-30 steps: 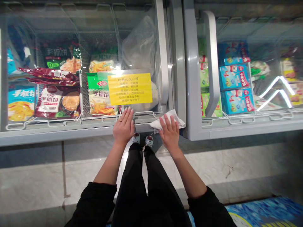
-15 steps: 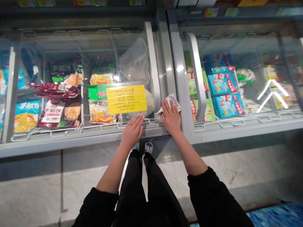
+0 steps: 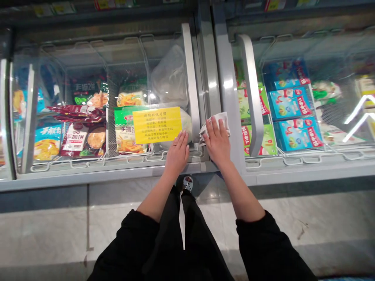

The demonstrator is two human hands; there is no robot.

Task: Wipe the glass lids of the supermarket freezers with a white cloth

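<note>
My right hand (image 3: 218, 145) lies flat over a white cloth (image 3: 224, 118), pressing it onto the grey frame (image 3: 209, 74) between two chest freezers. Part of the cloth is hidden beneath the palm and fingers. My left hand (image 3: 177, 153) rests with outstretched fingers on the front of the left freezer's glass lid, just beside the lower right corner of a yellow printed sign (image 3: 158, 125). It holds nothing. The left lid's pale upright handle (image 3: 190, 70) stands between my two hands.
Under the left glass are bagged frozen pancakes (image 3: 73, 138) in wire baskets. The right freezer, with a curved handle (image 3: 252, 93), contains blue boxes (image 3: 299, 132) and green packs (image 3: 268, 136). Price tags line a shelf edge behind. Pale floor tiles (image 3: 123, 226) lie below.
My left hand has slid right, closer to the lid's corner and my right hand. The right hand stays on the frame, with more cloth showing around its fingers. The whole view has shifted slightly.
</note>
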